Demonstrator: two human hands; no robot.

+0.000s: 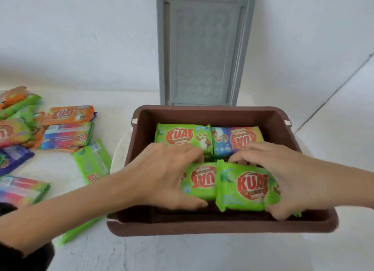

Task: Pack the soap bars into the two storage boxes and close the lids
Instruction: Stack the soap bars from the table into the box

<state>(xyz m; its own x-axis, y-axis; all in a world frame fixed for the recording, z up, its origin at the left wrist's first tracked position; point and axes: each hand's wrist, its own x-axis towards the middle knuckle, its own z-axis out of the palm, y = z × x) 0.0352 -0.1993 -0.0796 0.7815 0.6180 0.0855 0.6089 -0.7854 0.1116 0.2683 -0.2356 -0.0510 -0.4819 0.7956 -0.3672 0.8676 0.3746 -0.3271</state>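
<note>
A brown storage box (pixel 220 226) stands open in front of me, its grey lid (pixel 204 48) leaning upright against the wall behind it. Inside at the back lie a green soap bar (pixel 182 136) and a blue-rainbow soap bar (pixel 236 139). My left hand (pixel 162 173) grips a green soap bar (pixel 202 179) at the front of the box. My right hand (pixel 287 175) grips another green soap bar (pixel 247 186), which overlaps the first one's right end.
Loose wrapped soap bars lie on the white table to the left: an orange one (pixel 69 114), a rainbow one (pixel 67 136), a green one (pixel 93 161), and several more in a pile (pixel 16 119) at the far left. A white wall stands behind.
</note>
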